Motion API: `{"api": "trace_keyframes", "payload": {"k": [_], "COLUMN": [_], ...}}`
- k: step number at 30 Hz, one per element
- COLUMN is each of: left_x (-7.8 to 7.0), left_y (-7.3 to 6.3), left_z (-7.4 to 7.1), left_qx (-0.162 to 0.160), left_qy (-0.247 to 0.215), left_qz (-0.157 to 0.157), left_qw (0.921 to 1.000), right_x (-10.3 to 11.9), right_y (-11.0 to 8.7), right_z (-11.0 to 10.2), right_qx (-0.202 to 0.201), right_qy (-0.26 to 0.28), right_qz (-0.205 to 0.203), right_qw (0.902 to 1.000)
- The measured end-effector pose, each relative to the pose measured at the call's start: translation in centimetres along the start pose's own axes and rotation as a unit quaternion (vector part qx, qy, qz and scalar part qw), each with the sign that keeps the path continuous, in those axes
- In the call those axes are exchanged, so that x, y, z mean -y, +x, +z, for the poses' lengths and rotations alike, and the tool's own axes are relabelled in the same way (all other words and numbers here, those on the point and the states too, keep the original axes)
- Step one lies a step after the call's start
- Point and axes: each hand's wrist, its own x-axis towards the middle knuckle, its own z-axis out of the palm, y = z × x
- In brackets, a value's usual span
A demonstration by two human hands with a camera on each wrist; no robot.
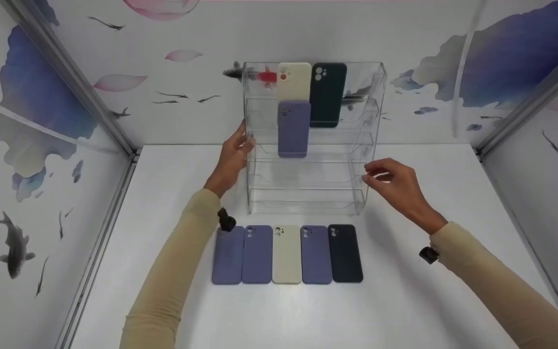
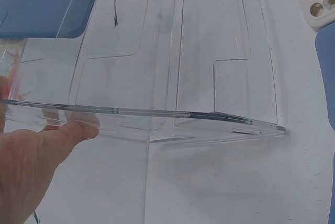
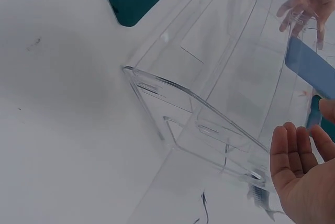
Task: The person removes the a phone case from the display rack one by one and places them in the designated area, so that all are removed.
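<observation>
A clear acrylic tiered display rack [image 1: 308,195] stands on the white table. My left hand [image 1: 232,162] touches its left side; in the left wrist view the thumb and fingertips of that hand [image 2: 47,145] lie against the clear side panel. Through the rack, its fingers look spread. Beside the right side panel, my right hand [image 1: 395,186] has loosely bent fingers and holds nothing; whether its fingertips touch the rack I cannot tell. A cream phone case [image 1: 293,82] and a dark green phone case [image 1: 327,94] lean in the upper tiers. A lavender phone case [image 1: 293,130] leans below the cream one.
In front of the rack lies a row of phone cases: a lavender case [image 1: 227,257], a second lavender case [image 1: 257,257], a cream case [image 1: 286,257], a third lavender case [image 1: 316,257] and a dark case [image 1: 346,254]. A printed wall [image 1: 187,121] rises behind the rack.
</observation>
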Motion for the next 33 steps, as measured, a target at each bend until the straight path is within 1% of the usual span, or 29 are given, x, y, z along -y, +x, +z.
{"api": "trace_keyframes", "payload": {"k": [7,14,19,25,33], "left_x": [0.0,0.1,0.1,0.2,0.3], "left_y": [0.0,-0.1,-0.1,-0.2,-0.1], "left_z": [0.0,-0.1,-0.2,-0.2,-0.2], "left_qx": [0.001,-0.005,-0.001,-0.002,-0.002], "left_qy": [-0.007,0.010,0.007,0.006,0.001], "left_qz": [0.007,-0.001,-0.002,-0.001,0.004], "left_qw": [1.0000,0.9999,1.0000,1.0000,1.0000], "right_x": [1.0,1.7,2.3,3.0,3.7], "right_y": [1.6,2.7,3.6,4.9,6.1], "right_z": [-0.2,0.0,0.4,0.8,1.7], "right_qx": [0.003,0.009,0.008,0.012,0.031], "right_qy": [0.004,0.013,0.015,0.022,0.019], "right_qz": [-0.006,-0.024,-0.035,-0.036,-0.030], "right_qw": [1.0000,0.9996,0.9992,0.9990,0.9989]}}
